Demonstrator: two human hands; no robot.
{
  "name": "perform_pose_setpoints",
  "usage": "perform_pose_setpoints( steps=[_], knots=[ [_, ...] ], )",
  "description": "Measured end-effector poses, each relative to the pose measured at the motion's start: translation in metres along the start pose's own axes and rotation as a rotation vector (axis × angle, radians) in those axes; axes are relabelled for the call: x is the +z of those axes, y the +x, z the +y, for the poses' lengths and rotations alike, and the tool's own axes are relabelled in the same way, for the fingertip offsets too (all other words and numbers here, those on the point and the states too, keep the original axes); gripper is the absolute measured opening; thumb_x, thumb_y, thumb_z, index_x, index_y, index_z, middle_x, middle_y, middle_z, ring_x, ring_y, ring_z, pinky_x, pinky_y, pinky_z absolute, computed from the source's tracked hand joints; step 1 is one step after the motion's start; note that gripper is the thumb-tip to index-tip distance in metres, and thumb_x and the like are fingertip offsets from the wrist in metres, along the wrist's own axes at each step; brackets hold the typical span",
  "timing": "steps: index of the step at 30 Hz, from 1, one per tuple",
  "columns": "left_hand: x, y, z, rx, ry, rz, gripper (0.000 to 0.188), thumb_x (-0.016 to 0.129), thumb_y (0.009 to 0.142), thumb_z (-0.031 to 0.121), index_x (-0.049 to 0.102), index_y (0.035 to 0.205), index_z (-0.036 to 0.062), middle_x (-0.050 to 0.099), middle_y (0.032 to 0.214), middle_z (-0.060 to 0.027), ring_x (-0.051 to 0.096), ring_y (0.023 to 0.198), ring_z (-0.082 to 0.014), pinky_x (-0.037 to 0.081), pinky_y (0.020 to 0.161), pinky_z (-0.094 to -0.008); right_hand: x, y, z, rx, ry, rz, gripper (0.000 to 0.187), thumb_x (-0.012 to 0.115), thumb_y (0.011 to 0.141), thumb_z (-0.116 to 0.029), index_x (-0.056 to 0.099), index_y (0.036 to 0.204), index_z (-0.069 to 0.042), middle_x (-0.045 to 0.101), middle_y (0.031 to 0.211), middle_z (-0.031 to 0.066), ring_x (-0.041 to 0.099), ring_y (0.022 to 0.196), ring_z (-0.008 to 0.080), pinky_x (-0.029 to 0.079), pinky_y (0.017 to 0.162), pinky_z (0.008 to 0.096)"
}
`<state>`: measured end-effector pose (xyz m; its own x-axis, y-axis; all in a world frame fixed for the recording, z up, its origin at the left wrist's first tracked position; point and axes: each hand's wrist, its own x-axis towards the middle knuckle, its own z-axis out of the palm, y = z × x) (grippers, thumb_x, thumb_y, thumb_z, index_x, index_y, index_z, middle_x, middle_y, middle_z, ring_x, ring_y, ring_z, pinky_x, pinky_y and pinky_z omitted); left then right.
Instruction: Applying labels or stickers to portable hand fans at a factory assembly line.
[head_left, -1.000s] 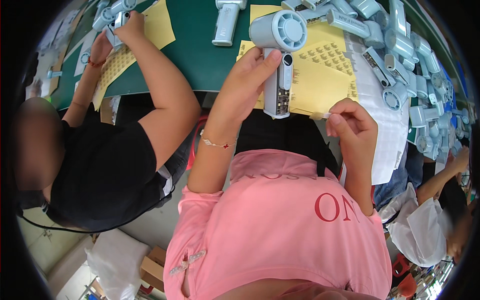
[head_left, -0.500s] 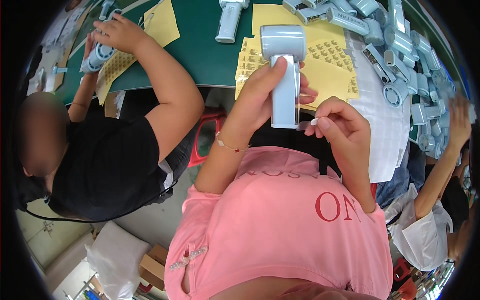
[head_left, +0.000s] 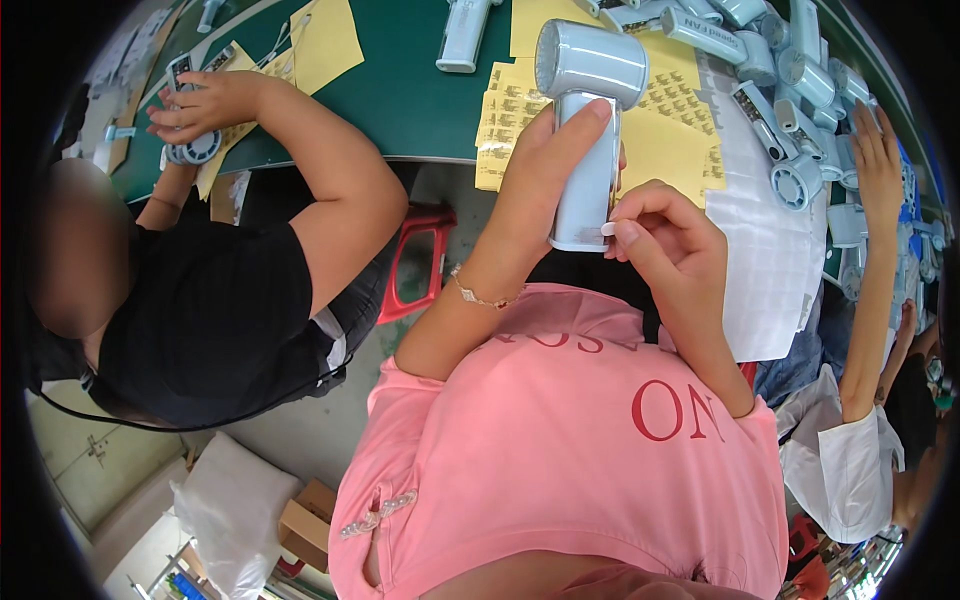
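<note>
Both hands now meet on the pale handheld fan [head_left: 590, 120]: my left hand [head_left: 545, 170] grips its handle above the counter [head_left: 410, 70], turned upright since a second ago, while my right hand [head_left: 655, 225] pinches a small label at its base.

A: The handheld fan [head_left: 588, 130] in the left hand [head_left: 540, 175] looks like smooth pale-blue plastic with a soft sheen along its round head.

B: And the yellow sheets [head_left: 668, 140] under it?

A: Matt paper. The white sheet [head_left: 768, 250] to the right is thin, slightly creased paper too.

B: The surface [head_left: 400, 90]?

A: A dark green, matt mat. The bracelet [head_left: 476, 296] glints like metal, and the pink shirt [head_left: 570, 450] is soft matt cloth.
</note>
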<state>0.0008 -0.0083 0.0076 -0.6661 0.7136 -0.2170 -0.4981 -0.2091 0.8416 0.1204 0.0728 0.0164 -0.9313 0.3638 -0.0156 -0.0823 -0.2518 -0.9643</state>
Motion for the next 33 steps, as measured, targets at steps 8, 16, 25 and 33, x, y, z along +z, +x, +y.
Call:
perform_pose_setpoints(
  steps=[8, 16, 25, 33],
  knots=[
    [-0.002, 0.0, 0.001, -0.037, -0.034, -0.074, 0.042, 0.046, 0.089, 0.033, 0.052, 0.104, -0.0054, 0.056, 0.074, -0.0067, 0.054, 0.061, -0.0096, 0.044, 0.056, -0.0213, 0.002, 0.001, 0.0, -0.012, 0.03, -0.001, 0.01, 0.053, 0.083, 0.005, 0.055, 0.093, 0.005, 0.056, 0.088, 0.0048, 0.052, 0.074, 0.007, 0.044, 0.065, 0.0187],
    [-0.003, -0.003, 0.001, -0.005, -0.035, -0.071, 0.041, 0.046, 0.09, 0.033, 0.052, 0.103, -0.0058, 0.056, 0.074, -0.0074, 0.053, 0.061, -0.0091, 0.043, 0.055, -0.0206, 0.004, -0.001, 0.0, 0.006, 0.038, 0.01, 0.01, 0.054, 0.083, 0.005, 0.055, 0.093, 0.005, 0.056, 0.089, 0.0048, 0.052, 0.075, 0.0067, 0.043, 0.066, 0.0186],
    [-0.005, -0.008, 0.002, 0.005, -0.024, -0.074, 0.041, 0.045, 0.09, 0.033, 0.052, 0.104, -0.0046, 0.056, 0.074, -0.0068, 0.052, 0.059, -0.0087, 0.043, 0.054, -0.0202, 0.01, -0.002, 0.001, -0.059, -0.064, 0.043, 0.011, 0.057, 0.081, 0.007, 0.056, 0.091, 0.005, 0.055, 0.088, 0.0053, 0.053, 0.077, 0.008, 0.045, 0.069, 0.0203],
    [-0.008, -0.01, 0.002, 0.025, -0.026, -0.054, 0.044, 0.045, 0.09, 0.036, 0.051, 0.106, -0.0047, 0.056, 0.075, -0.007, 0.053, 0.06, -0.0098, 0.045, 0.055, -0.0217, 0.005, -0.007, 0.004, -0.051, -0.113, 0.132, 0.008, 0.059, 0.081, 0.004, 0.058, 0.089, 0.005, 0.057, 0.086, 0.006, 0.056, 0.075, 0.0101, 0.046, 0.065, 0.0211]
  ],
)
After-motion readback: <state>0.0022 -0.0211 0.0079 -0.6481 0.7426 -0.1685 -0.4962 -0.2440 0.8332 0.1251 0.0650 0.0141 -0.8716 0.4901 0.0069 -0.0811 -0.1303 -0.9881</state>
